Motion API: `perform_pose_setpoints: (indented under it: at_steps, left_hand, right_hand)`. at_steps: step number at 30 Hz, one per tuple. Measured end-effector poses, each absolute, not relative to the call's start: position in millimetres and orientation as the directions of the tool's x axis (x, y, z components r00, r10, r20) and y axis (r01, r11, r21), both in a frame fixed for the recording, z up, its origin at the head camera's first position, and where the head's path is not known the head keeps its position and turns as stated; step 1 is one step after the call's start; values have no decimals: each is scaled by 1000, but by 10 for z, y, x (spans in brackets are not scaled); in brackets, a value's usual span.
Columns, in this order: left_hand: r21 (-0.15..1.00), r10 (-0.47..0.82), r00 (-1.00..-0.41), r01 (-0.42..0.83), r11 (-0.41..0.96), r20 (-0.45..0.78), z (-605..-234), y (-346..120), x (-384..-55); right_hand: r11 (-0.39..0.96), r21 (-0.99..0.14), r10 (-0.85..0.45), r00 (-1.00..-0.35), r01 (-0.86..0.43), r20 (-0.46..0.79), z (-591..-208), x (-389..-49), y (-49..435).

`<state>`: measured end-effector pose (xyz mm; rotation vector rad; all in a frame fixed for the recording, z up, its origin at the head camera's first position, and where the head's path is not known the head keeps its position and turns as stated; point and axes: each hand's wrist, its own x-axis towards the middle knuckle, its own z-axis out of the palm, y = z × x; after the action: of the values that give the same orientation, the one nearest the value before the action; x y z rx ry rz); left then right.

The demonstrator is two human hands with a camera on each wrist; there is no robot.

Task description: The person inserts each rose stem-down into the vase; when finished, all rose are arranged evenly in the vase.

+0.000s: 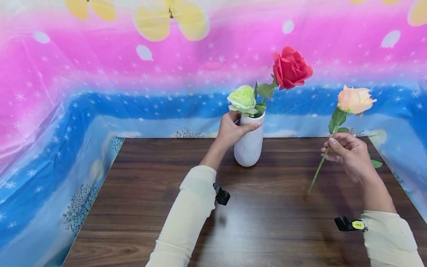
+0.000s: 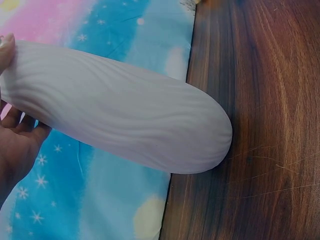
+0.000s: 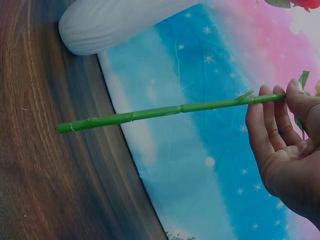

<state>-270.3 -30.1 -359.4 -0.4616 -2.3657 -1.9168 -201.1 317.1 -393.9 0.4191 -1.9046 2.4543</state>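
My left hand grips a white vase with wavy ridges near its rim, thumb across the front. In the left wrist view, the vase fills the middle, its rounded base against the table. Out of the mouth rise a pale green rose and a taller red rose leaning right. To the right, my right hand pinches the stem of a peach rose, bloom up. Its bare green stem slants down past the fingers in the right wrist view, the cut end free beside the vase.
A dark wooden table lies under both hands. Behind it and along its sides hangs a pink and blue cloth with snowflakes. A green leaf shows beyond the right hand. Black wrist cameras sit on both cream sleeves.
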Motion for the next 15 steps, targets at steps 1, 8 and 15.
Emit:
perform_pose_setpoints:
  at_steps: [1,8,15]
  left_hand:
    - [947,191,-953,268,178,234,-3596,-301,-2703]
    - [948,175,-958,257,185,226,-3599,-305,-2717]
    - [948,184,-958,254,189,220,-3602,-299,-2712]
  right_hand:
    - [-265,-947,-153,-961,-183,229,-3933,-2012,3158]
    - [-253,-917,-115,-932,-308,345,-3867,-2015,3030]
    - [-257,-891,-39,-918,-373,396,-3756,-1993,2913]
